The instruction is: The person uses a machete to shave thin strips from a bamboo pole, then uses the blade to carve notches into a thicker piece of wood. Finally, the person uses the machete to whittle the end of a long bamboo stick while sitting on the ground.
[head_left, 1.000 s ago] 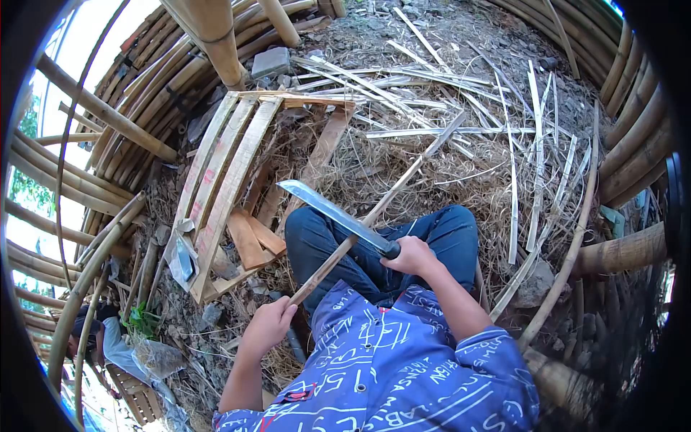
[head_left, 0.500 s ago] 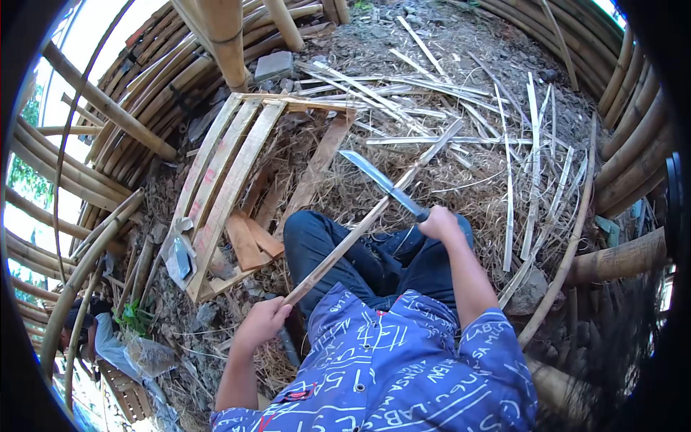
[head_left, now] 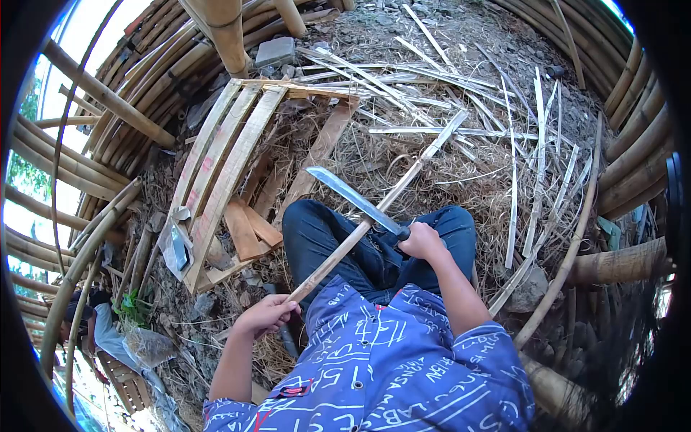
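Left hand (head_left: 268,315) being closed around near end of bamboo strip (head_left: 417,164). Right hand (head_left: 421,241) being closed on handle of machete (head_left: 345,193); blade being laid across strip between the two grips, above knees (head_left: 317,230). Strip being judged light, stiff, springy, splintery-edged; best gripped at near end, behind blade. Wooden frame (head_left: 223,173) lying beyond left grip, split slivers (head_left: 536,180) beyond right grip, bamboo poles (head_left: 108,115) crowding outermost.

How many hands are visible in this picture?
2. The left hand grips the bamboo strip at its near end; the right hand holds the machete. The lower-left person shows no hands clearly.
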`<state>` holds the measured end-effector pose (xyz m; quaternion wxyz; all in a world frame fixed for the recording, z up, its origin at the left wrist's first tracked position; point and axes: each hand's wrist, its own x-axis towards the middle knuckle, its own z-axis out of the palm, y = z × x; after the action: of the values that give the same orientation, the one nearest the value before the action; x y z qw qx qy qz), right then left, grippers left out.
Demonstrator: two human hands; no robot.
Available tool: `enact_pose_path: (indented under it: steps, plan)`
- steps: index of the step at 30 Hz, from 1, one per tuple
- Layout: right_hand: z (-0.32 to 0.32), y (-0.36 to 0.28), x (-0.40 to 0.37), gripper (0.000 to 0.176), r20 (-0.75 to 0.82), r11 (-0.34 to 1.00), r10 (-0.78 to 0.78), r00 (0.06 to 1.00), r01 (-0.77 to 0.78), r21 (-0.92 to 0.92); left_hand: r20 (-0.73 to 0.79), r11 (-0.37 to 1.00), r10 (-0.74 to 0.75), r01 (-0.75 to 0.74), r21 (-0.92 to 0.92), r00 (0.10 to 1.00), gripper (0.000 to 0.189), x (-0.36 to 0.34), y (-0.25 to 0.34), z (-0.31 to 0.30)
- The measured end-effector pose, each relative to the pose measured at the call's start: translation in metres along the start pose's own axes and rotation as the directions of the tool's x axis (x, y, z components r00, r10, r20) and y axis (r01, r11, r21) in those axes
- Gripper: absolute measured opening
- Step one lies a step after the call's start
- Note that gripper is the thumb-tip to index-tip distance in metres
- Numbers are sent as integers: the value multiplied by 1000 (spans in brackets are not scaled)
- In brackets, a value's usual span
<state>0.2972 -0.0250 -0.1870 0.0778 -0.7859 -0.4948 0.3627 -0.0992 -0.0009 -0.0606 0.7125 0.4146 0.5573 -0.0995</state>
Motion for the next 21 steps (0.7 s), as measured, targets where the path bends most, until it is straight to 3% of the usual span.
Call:
enact_pose_path:
  steps: [2, 3, 5, 10, 13, 15, 16, 18, 19, 21]
  plan:
    - [6, 3, -1, 30, -9, 998, -48, 999, 48, -48, 87, 972, -209, 216, -92, 974, 21, 13, -7, -1]
    - [6, 2, -3, 30, -6, 998, -48, 999, 48, -51, 88, 971, -210, 218, -96, 974, 21, 17, -14, 1]
    - [5, 0, -7, 31, -17, 994, -77, 997, 75, -85, 251, 905, -176, 257, -339, 952, 25, 23, -27, 7]
    - [7, 2, -8, 33, 19, 990, -93, 996, 94, -105, 395, 906, -197, 321, -276, 897, 31, 48, -46, -7]
    - [8, 0, -8, 33, 23, 986, -98, 995, 100, -132, 357, 909, -268, 358, -214, 895, 35, 53, -48, -8]
    - [8, 0, -8, 32, 21, 984, -103, 994, 105, -146, 127, 966, -256, 258, 4, 958, 39, 51, -42, 0]
    - [8, 1, -9, 32, 3, 988, -97, 995, 97, -123, 127, 967, -251, 254, -3, 960, 39, 43, -31, 8]
    - [7, 1, -8, 32, -13, 991, -93, 996, 91, -101, -125, 974, -151, 169, 152, 981, 42, 24, -12, 21]
    - [5, 0, -10, 32, -19, 993, -89, 996, 87, -85, -124, 974, -151, 169, 148, 981, 42, 23, -14, 20]
    - [5, 0, -12, 31, -25, 994, -84, 996, 82, -72, -150, 953, 114, -66, 295, 982, 45, 22, -18, 16]
